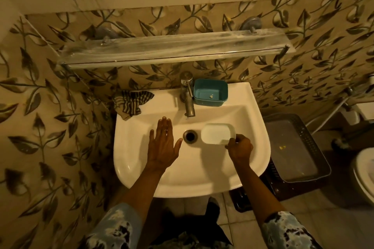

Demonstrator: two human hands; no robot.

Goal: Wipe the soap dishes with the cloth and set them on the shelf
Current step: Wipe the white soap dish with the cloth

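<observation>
My right hand (239,147) pinches the near right corner of the white soap dish (218,134), held over the sink (251,127) right of the drain (190,136). My left hand (164,143) hovers flat, fingers spread, holding nothing. The blue soap dish (210,92) sits far, beside the tap (188,95); the striped cloth (130,102) lies far left.

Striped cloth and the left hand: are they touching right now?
Apart. The head view shows the left hand open, palm down over the basin, with bare white sink between its fingertips and the striped cloth draped on the back-left rim.
</observation>
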